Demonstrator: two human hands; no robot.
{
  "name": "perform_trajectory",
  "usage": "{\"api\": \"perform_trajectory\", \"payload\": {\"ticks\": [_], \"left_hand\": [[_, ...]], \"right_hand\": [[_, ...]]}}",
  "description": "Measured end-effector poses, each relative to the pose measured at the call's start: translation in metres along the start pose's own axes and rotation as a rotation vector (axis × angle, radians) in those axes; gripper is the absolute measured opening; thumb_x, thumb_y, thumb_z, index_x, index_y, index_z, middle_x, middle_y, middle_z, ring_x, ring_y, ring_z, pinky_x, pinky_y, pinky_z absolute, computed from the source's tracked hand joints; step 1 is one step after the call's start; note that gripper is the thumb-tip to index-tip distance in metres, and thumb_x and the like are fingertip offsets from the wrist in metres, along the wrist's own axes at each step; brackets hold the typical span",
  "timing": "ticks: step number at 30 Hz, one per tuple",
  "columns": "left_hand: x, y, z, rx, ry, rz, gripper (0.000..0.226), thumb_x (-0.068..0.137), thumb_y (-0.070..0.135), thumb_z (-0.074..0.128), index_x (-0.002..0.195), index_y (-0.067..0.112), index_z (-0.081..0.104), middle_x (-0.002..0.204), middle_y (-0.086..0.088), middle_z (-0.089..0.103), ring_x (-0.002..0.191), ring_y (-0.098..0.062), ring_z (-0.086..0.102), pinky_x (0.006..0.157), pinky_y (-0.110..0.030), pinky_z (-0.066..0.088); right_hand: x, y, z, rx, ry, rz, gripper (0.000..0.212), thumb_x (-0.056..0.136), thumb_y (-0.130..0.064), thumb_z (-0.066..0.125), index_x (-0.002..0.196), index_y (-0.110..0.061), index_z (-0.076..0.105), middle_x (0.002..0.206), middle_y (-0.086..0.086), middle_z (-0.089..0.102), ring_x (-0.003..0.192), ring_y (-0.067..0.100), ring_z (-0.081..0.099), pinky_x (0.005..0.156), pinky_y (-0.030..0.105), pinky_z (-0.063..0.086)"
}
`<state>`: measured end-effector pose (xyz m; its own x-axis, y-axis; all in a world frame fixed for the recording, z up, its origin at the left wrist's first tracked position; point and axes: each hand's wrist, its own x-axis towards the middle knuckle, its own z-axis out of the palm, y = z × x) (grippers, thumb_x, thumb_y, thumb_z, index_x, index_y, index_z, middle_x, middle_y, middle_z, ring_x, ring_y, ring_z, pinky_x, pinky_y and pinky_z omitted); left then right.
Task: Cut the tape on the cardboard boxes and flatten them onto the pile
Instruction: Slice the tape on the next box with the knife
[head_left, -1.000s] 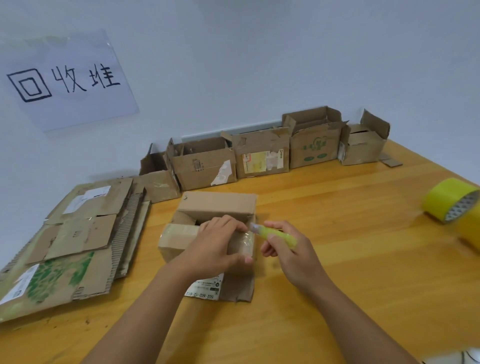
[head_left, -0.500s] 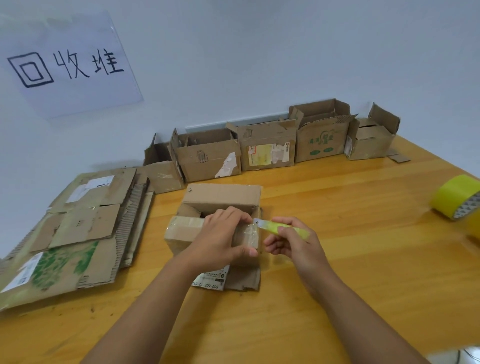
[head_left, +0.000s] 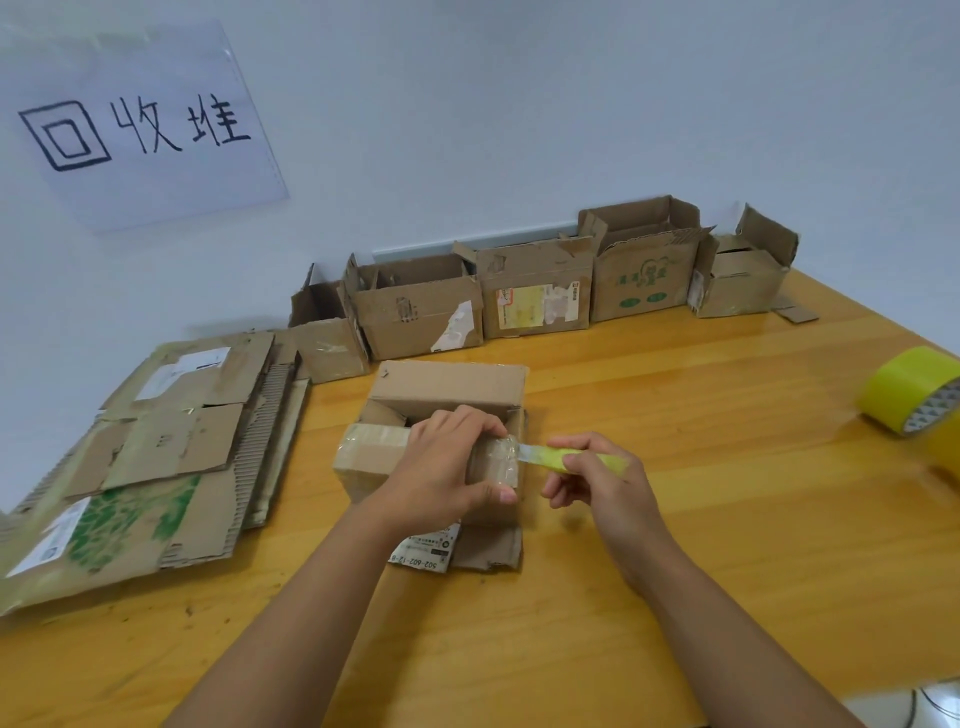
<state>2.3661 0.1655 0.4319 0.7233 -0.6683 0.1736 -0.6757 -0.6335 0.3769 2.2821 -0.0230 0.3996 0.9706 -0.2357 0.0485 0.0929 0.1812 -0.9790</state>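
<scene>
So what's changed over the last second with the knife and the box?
The right hand has drawn the yellow-green knife slightly rightward; its blade tip now sits at the box's taped right edge. The left hand still grips the box; nothing let go.

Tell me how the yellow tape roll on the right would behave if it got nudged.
The yellow tape roll seems to lie on its curved side, so it would probably roll. The glossy wooden table offers little to stop it, and the edge looks near.

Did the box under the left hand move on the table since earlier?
No. The box keeps its gap to the row of open boxes; the view shifted.
</scene>
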Motion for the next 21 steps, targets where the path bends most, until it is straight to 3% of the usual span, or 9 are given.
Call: {"api": "perform_trajectory", "payload": {"ticks": [3,8,13,16,19,21], "left_hand": [[-0.002,-0.001,0.002,-0.007,0.035,0.019,0.058,0.071,0.071,0.065,0.117,0.047,0.038,0.113,0.025,0.041,0.104,-0.001,0.034,0.09,-0.023,0.024],[-0.005,-0.001,0.004,-0.004,0.101,0.047,0.063,0.067,0.079,0.057,0.118,0.047,0.04,0.112,0.033,0.036,0.108,-0.001,0.032,0.094,-0.023,0.023],[-0.009,0.0,0.008,0.086,0.25,0.113,0.062,0.071,0.074,0.058,0.118,0.037,0.044,0.117,0.024,0.041,0.113,-0.009,0.039,0.098,-0.027,0.023],[-0.013,0.001,0.015,0.172,0.381,0.162,0.056,0.075,0.064,0.062,0.117,0.033,0.042,0.119,0.012,0.049,0.112,-0.014,0.043,0.096,-0.03,0.024],[-0.016,0.001,0.022,0.266,0.494,0.226,0.056,0.076,0.051,0.072,0.118,0.026,0.044,0.118,0.003,0.047,0.11,-0.017,0.045,0.092,-0.035,0.027],[-0.021,0.001,0.026,0.315,0.561,0.254,0.053,0.079,0.046,0.071,0.118,0.024,0.044,0.117,-0.001,0.051,0.11,-0.018,0.048,0.09,-0.037,0.03]], "right_hand": [[-0.001,0.005,0.004,-0.001,-0.045,0.006,0.021,0.096,-0.004,0.048,0.106,-0.008,0.066,0.068,0.013,0.069,0.062,0.021,0.061,0.059,0.027,0.05],[0.003,0.006,-0.006,0.067,0.006,-0.035,0.028,0.077,-0.016,0.048,0.09,-0.009,0.073,0.06,0.018,0.063,0.057,0.024,0.057,0.053,0.026,0.047],[0.007,0.006,-0.009,0.086,0.035,-0.103,0.028,0.078,-0.017,0.048,0.084,-0.015,0.075,0.057,0.014,0.06,0.056,0.022,0.056,0.053,0.027,0.046],[0.009,0.005,-0.002,-0.011,0.073,-0.193,0.025,0.089,-0.025,0.051,0.105,-0.025,0.071,0.076,0.008,0.073,0.07,0.017,0.066,0.064,0.023,0.052],[0.009,0.004,0.011,-0.319,-0.084,-0.307,0.032,0.104,-0.031,0.047,0.134,-0.039,0.052,0.109,-0.026,0.07,0.102,-0.006,0.063,0.083,0.01,0.047],[0.011,0.003,0.019,-0.538,-0.136,-0.337,0.038,0.105,-0.034,0.042,0.142,-0.044,0.042,0.117,-0.04,0.06,0.109,-0.013,0.056,0.087,0.01,0.046]]}}
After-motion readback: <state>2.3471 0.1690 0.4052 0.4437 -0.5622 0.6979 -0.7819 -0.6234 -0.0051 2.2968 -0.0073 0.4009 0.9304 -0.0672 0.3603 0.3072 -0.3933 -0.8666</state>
